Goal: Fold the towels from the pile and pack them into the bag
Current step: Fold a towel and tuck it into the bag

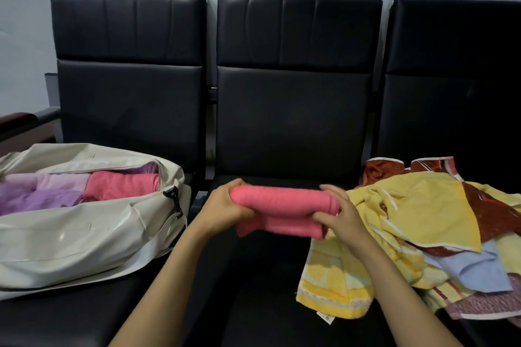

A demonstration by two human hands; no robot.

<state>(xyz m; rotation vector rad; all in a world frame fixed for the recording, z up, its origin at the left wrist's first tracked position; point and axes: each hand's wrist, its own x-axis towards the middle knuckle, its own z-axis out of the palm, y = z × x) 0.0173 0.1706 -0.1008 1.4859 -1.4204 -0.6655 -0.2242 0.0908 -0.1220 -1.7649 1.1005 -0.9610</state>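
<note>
A folded pink towel (282, 210) hangs above the middle black seat, held at both ends. My left hand (225, 207) grips its left end and my right hand (337, 213) grips its right end. A cream bag (84, 239) lies open on the left seat, with folded pink, purple and lilac towels (84, 189) inside. The pile of loose towels (417, 234) covers the right seat: yellow ones on top, with blue, red and patterned ones under them.
Three black padded chairs (293, 121) stand in a row against a pale wall. A yellow towel (329, 287) from the pile spills onto the right part of the middle seat. A dark armrest (19, 121) sits at the far left.
</note>
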